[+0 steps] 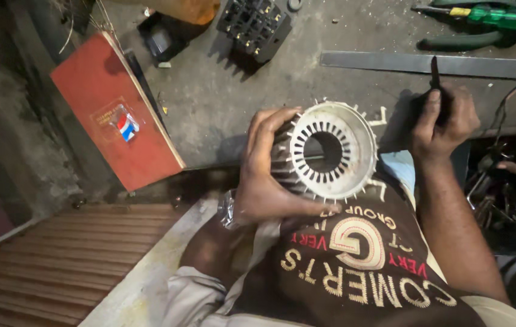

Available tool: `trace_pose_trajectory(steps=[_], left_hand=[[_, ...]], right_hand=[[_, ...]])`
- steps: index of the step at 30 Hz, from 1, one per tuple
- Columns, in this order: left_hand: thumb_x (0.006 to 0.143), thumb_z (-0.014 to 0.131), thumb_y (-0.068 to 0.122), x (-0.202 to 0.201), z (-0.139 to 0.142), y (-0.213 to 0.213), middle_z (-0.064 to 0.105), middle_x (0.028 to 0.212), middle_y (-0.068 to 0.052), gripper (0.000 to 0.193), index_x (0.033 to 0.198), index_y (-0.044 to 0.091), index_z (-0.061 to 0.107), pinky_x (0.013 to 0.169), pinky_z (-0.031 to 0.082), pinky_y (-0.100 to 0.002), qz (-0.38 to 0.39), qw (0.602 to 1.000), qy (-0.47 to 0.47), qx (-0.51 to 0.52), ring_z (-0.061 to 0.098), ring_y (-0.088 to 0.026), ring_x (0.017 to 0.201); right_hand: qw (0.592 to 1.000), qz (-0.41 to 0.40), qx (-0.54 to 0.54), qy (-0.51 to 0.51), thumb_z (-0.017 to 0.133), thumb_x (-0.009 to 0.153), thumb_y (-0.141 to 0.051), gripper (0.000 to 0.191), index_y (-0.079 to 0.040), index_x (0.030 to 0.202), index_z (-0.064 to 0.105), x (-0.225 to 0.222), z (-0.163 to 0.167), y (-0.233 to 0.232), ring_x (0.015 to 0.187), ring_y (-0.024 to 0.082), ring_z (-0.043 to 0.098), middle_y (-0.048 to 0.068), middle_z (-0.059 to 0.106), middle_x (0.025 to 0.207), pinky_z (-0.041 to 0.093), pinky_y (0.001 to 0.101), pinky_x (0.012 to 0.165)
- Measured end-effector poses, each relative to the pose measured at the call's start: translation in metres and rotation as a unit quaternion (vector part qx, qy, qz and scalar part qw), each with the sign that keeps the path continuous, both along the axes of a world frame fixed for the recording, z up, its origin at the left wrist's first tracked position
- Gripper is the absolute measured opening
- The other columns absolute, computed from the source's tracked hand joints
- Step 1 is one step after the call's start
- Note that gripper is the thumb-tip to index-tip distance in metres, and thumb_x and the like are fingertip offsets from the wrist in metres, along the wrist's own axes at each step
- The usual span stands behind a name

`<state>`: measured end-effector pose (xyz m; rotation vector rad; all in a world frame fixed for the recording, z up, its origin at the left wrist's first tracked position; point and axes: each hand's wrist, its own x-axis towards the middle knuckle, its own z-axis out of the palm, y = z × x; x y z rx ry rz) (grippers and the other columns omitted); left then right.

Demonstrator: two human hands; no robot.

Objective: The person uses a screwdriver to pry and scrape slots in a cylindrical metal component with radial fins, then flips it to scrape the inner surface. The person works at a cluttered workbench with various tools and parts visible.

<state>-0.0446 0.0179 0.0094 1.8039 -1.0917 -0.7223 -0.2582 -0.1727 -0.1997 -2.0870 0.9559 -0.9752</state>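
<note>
While left hand clasped white slotted stator at edge of grimy grey bench, right hand clenched dark tool; red board, metal strip, green screwdriver lay about; dim room.

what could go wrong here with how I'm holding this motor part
The round white slotted stator core rests at the edge of the grey workbench, steadied only by your left hand; it could roll off. The thin dark tool in your right hand might snag the white slot liners.
</note>
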Motion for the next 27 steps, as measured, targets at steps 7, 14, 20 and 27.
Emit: trace_pose_trajectory(steps=[7,14,20,27], left_hand=[[0.055,0.106,0.041,-0.007,0.013,-0.004,0.05,0.143,-0.014,0.12,0.149,0.004,0.041,0.12,0.049,-0.039,-0.014,1.0,0.005,0.009,0.055,-0.027,0.136],[0.051,0.108,0.042,0.001,-0.017,-0.013,0.053,0.137,-0.014,0.12,0.146,0.004,0.045,0.115,0.046,-0.046,0.021,0.981,-0.173,0.085,0.054,-0.034,0.131],[0.053,0.106,0.038,0.025,-0.038,-0.003,0.051,0.146,-0.013,0.119,0.151,0.007,0.044,0.118,0.05,-0.042,0.02,0.994,-0.075,0.082,0.056,-0.03,0.138],[0.057,0.106,0.029,0.045,-0.051,0.011,0.052,0.146,-0.01,0.121,0.157,0.006,0.041,0.123,0.046,-0.038,0.028,0.999,0.008,0.046,0.056,-0.025,0.139]], right_hand=[[1.0,0.014,-0.016,-0.02,0.063,0.116,-0.006,0.01,0.004,0.116,0.065,0.0,0.0,-0.002,0.088,0.038,0.067,0.021,0.067,0.099,0.052,0.0439,0.079],[0.999,0.022,-0.02,-0.012,0.061,0.113,-0.002,0.01,0.006,0.116,0.065,-0.007,-0.005,-0.001,0.09,0.039,0.067,0.022,0.067,0.101,0.051,0.0445,0.08],[0.997,0.042,-0.056,-0.025,0.059,0.112,-0.001,0.009,0.006,0.115,0.064,-0.009,-0.008,-0.002,0.092,0.041,0.065,0.023,0.066,0.102,0.051,0.0451,0.081],[0.998,0.051,-0.046,0.009,0.063,0.112,-0.002,0.008,0.007,0.113,0.064,-0.015,-0.012,-0.002,0.09,0.04,0.064,0.022,0.066,0.101,0.049,0.0446,0.079]])
